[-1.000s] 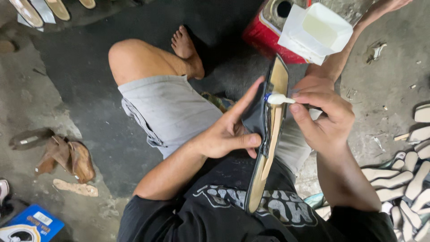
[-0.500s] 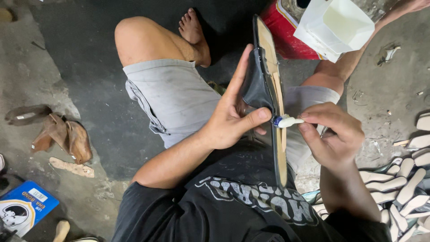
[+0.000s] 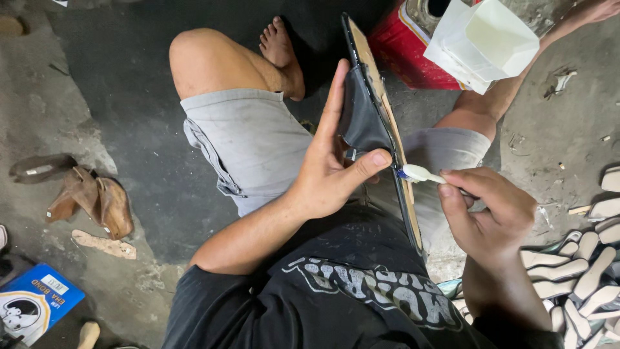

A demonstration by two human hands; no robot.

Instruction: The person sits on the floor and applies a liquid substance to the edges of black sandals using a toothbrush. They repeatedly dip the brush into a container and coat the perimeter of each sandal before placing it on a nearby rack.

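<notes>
Head view, looking down on a person who sits on the concrete floor [image 3: 123,90] with knees apart. Far left lie a blue box [image 3: 35,307], a flat tan insole piece [image 3: 103,244] and brown leather scraps [image 3: 97,200]. Toward the middle, the left hand [image 3: 329,171] grips a long, narrow sandal sole [image 3: 381,103] stood on edge above the lap; its fingers are wrapped around the black strap part [image 3: 361,119], thumb pressed near the sole's edge, apparently to steady it and turn the tan face toward the other hand. The sole is black on the outside with a tan, board-like inner layer and a thin dark rim. The right hand [image 3: 491,213] pinches a small white brush [image 3: 420,173], its fingers closed narrowly on the handle and its bluish tip touching the sole's edge. Beyond stand a red tin [image 3: 407,52] and a white folded container [image 3: 484,39]. At far right, pale cut soles [image 3: 581,258] lie heaped on the floor.
</notes>
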